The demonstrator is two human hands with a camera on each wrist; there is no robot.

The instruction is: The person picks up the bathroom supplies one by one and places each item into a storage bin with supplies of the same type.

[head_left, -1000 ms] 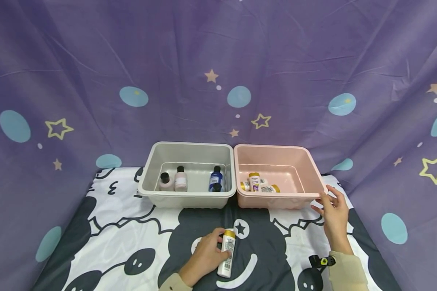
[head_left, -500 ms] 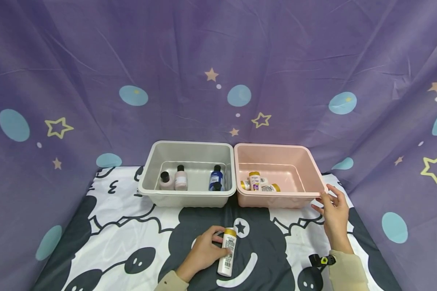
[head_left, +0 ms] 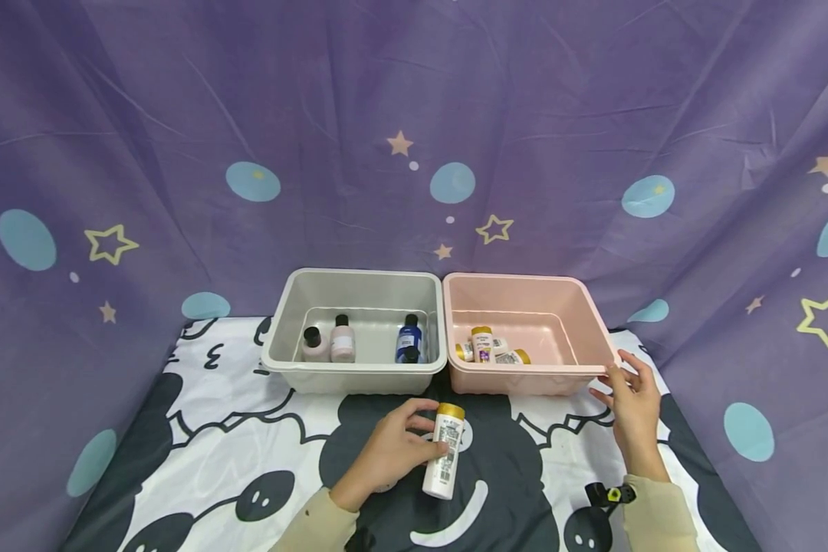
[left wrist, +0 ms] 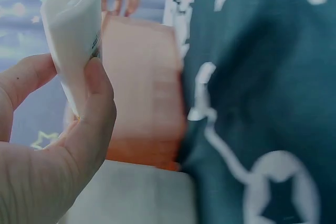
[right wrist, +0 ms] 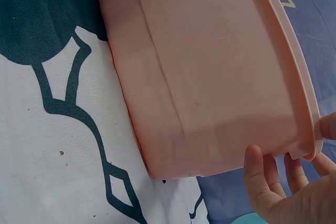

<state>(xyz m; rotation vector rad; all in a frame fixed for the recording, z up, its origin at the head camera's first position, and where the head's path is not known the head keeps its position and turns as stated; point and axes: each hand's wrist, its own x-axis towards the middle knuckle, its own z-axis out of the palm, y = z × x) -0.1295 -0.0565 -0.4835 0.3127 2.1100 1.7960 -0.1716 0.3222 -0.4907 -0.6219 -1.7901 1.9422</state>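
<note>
My left hand [head_left: 395, 448] holds a white bottle with a gold cap [head_left: 445, 452] between thumb and fingers. The bottle is tilted slightly, cap toward the bins, in front of them over the dark part of the cloth. Its white base end [left wrist: 73, 30] faces up in the left wrist view, with my thumb on its side. At the front right corner of the pink bin [head_left: 524, 369], my right hand [head_left: 635, 410] grips the rim. The right wrist view shows its fingers [right wrist: 254, 169] against the bin's wall and rim. Several gold-capped white bottles [head_left: 483, 346] lie in the pink bin.
A grey bin [head_left: 352, 368] stands left of the pink one, close against it. It contains pale pink bottles [head_left: 343, 341] and blue bottles [head_left: 409, 337] with black caps. A patterned cloth [head_left: 234, 429] covers the table; a purple curtain [head_left: 345, 153] hangs behind.
My left hand has raised the white bottle and carried it forward and slightly right, toward the bins. My right hand stays at the pink bin's corner.
</note>
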